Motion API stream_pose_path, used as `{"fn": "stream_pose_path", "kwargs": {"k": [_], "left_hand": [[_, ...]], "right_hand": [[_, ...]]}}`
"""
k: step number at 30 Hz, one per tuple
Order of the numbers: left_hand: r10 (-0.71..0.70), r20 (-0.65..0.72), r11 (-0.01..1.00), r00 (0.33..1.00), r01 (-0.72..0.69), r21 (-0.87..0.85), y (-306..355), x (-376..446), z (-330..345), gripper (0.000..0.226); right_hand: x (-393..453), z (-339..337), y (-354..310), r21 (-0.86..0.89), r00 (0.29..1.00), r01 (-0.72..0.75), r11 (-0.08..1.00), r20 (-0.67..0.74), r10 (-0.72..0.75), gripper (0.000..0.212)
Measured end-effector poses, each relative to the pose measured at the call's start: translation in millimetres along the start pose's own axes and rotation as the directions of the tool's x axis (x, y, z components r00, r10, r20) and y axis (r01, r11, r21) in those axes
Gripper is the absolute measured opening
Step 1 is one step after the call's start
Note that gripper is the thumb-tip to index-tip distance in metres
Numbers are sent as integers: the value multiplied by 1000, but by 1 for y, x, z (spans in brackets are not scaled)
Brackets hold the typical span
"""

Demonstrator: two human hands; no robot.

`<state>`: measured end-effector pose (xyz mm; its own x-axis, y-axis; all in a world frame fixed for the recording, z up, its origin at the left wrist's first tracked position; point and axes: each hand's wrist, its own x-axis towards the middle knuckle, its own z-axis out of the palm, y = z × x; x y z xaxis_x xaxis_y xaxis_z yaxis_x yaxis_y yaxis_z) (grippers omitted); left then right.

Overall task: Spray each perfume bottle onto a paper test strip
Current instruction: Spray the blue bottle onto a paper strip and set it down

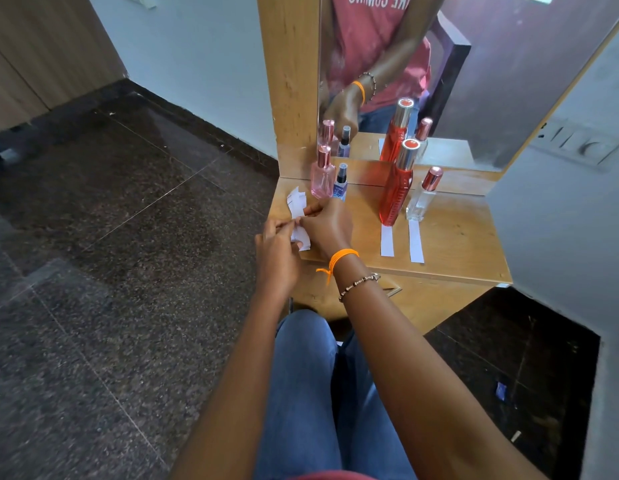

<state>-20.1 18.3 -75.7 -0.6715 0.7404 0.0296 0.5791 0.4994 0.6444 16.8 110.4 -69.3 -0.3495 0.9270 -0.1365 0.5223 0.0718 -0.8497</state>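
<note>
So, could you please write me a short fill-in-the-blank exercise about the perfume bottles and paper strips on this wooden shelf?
1. The tall red bottle has a ____ cap.
2. ____ white paper strips lie flat before the red and clear glass bottle.
3. Both hands, left hand and right hand, hold a bunch of ____ strips.

Missing: silver; two; paper

**Mirrored lettering on my shirt**

In the wood-framed mirror I see my red T-shirt with white capitals reversed and cut off; "RE COMING" is all I can read. The bottle labels are too small to read.
</note>
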Motion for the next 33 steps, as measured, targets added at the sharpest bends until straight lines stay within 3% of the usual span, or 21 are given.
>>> {"fn": "stream_pose_path", "kwargs": {"k": [16, 22, 26, 29, 33], "left_hand": [[-15, 7, 999, 1000, 15, -52, -1, 1, 0, 45], [-36, -108, 967, 993, 7, -253, 5, 3, -6, 35], [-84, -27, 922, 996, 67, -380, 13, 0, -3, 32], [-147, 25, 834, 989, 137, -534, 14, 1, 0, 29], [-213, 4, 785, 977, 174, -595, 13, 5, -3, 34]], "right_hand": [[-5, -14, 4, 128, 1000, 12, 992, -5, -11, 9], [-13, -23, 8, 149, 996, 82, 985, -45, -76, 11], [-14, -26, 9, 209, 994, 111, 972, -5, -113, 13], [-16, -30, 8, 250, 992, 106, 962, 38, -120, 14], [-17, -38, 6, 262, 992, 114, 958, 21, -124, 14]]}}
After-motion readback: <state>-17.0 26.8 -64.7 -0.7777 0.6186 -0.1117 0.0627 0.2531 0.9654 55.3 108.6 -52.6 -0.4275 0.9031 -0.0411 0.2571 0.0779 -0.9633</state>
